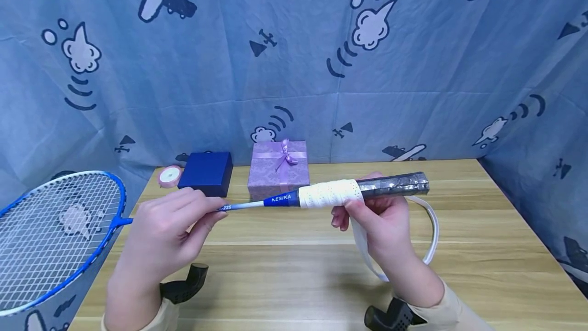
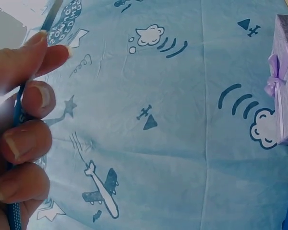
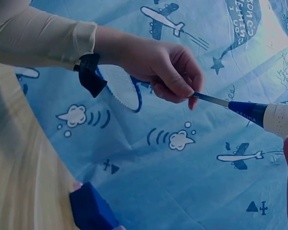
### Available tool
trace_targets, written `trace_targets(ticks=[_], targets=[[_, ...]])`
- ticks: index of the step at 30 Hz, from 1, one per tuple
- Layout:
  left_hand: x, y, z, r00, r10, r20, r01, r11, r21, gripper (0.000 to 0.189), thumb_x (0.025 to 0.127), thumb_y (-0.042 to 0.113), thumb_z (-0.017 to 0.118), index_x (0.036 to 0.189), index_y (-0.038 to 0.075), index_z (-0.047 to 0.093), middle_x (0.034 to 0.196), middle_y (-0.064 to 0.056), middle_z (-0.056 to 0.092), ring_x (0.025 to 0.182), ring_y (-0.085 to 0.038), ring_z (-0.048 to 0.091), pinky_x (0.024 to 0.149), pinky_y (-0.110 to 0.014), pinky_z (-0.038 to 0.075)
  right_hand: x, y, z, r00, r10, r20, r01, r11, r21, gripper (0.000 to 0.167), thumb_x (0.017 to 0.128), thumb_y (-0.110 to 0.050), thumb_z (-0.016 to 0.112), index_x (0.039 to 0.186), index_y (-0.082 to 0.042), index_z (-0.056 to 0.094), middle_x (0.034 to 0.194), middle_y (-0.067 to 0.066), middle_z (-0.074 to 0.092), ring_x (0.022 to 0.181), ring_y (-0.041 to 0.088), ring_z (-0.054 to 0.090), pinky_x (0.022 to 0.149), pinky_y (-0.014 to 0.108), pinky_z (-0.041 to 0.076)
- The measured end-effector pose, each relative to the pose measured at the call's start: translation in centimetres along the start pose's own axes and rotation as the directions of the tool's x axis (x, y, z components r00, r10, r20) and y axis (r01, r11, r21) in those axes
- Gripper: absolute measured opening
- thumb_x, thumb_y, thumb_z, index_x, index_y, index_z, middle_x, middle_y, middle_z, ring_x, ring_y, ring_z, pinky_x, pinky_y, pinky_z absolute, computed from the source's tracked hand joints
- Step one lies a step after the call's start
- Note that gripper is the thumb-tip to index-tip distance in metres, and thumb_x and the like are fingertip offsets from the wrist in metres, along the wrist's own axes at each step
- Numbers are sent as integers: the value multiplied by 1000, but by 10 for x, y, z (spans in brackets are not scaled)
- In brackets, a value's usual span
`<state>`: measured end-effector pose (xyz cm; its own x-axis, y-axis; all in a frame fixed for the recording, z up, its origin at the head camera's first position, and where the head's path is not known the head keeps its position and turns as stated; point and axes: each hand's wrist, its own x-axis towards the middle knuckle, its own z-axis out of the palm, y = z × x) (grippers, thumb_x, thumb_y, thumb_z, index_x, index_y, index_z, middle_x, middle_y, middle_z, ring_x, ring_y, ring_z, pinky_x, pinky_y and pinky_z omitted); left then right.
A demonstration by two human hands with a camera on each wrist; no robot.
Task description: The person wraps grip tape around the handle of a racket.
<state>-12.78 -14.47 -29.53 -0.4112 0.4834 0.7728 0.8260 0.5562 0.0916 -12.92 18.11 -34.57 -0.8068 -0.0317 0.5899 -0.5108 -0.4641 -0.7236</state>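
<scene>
A blue and white badminton racket (image 1: 281,199) is held level above the table, its strung head out to the left. My left hand (image 1: 167,234) pinches the thin shaft between thumb and fingers; in the left wrist view its fingers (image 2: 26,139) curl round the shaft. White perforated grip tape (image 1: 328,194) wraps the front part of the handle, while the butt end (image 1: 397,184) shows shiny black. At the edge of the wrap, my right hand (image 1: 383,223) pinches the tape against the handle, its fingers partly hidden behind. A loose tail of tape (image 1: 434,226) loops down past the right wrist.
On the wooden table (image 1: 285,280), a dark blue box (image 1: 206,172) and a purple gift box with a bow (image 1: 277,170) stand at the back. Beside the blue box lies a pink-and-white ribbon roll (image 1: 170,175). A patterned blue curtain (image 1: 294,65) hangs behind.
</scene>
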Motion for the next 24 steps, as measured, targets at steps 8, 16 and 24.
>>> trace_targets(ticks=[8,16,24], targets=[[3,2,-1,999,38,-26,-39,999,-32,30,105,36,62,101,13,81,74,10,63,57,-1,44,52,-11,32,-3,-3,3,996,62,-70,-69,992,-107,20,94,11,61,100,-9,61,72,4,73,53,14,64,46,27,50],[2,1,-3,999,33,-15,-33,999,6,31,106,36,60,101,14,81,70,12,59,55,0,42,50,-12,31,0,-3,-1,996,92,-12,-93,990,-104,38,93,16,61,125,-5,61,72,3,69,49,15,55,41,27,43],[3,1,-2,1000,29,-13,-28,999,30,31,107,36,59,99,14,80,71,11,58,55,-1,41,50,-13,30,2,-2,-5,998,48,47,-45,997,-61,26,98,5,65,122,-3,66,77,2,71,52,16,58,42,30,45]])
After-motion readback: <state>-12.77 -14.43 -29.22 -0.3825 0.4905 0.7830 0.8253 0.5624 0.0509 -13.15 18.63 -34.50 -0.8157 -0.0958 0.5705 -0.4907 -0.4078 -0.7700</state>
